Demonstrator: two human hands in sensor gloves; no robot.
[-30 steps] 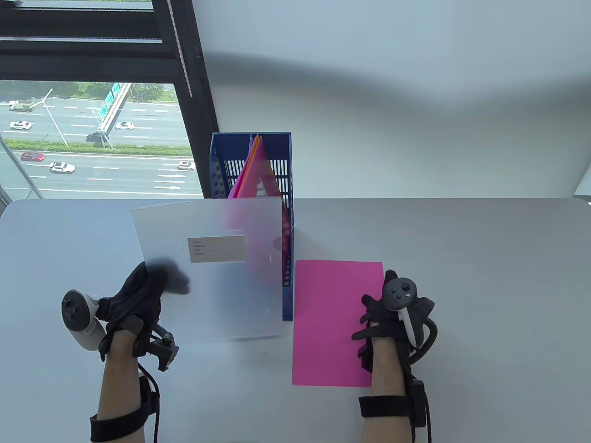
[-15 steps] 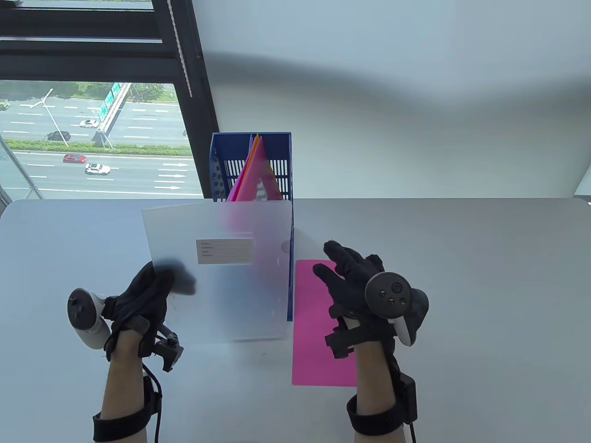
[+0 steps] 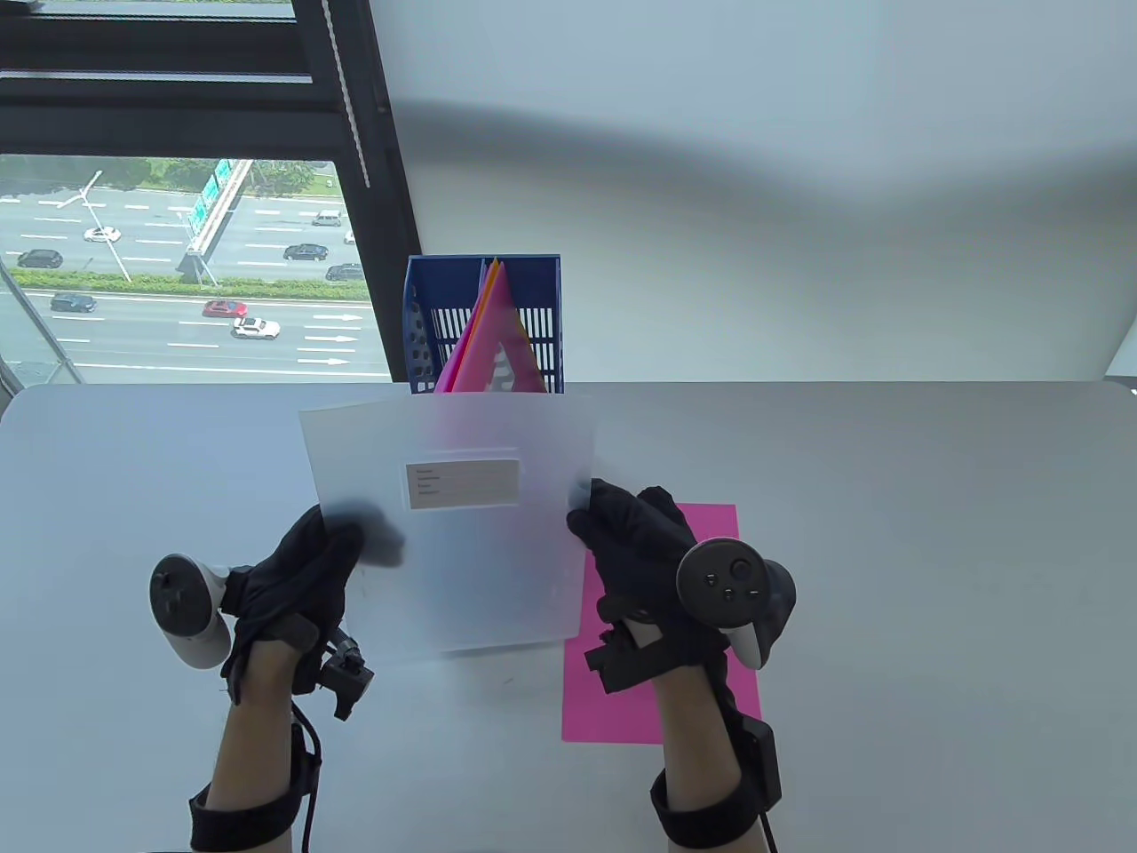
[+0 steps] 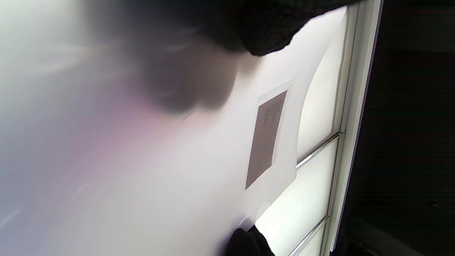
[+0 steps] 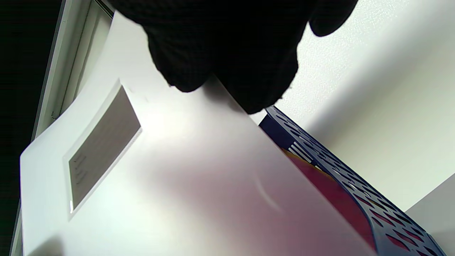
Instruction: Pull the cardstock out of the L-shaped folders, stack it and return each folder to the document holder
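Observation:
A translucent white L-shaped folder (image 3: pixel 462 551) with a grey label (image 3: pixel 463 484) is held up over the table in front of the blue document holder (image 3: pixel 426 320). My left hand (image 3: pixel 333 555) pinches its left edge, thumb on the front face. My right hand (image 3: pixel 613 533) grips its right edge. In the left wrist view the folder (image 4: pixel 177 170) fills the frame; the right wrist view shows the folder (image 5: pixel 177 185) beside the holder's perforated wall (image 5: pixel 355 170). Pink and orange folders (image 3: pixel 493 342) stand in the holder. A pink cardstock sheet (image 3: pixel 706 524) lies flat on the table under my right hand.
The white table (image 3: pixel 888 551) ends at a white wall behind. A window (image 3: pixel 178 267) with a dark frame (image 3: pixel 355 160) sits at the back left.
My right hand left the pink cardstock, rose and took the folder's right edge. The left hand carried the folder to the right, now in front of the holder.

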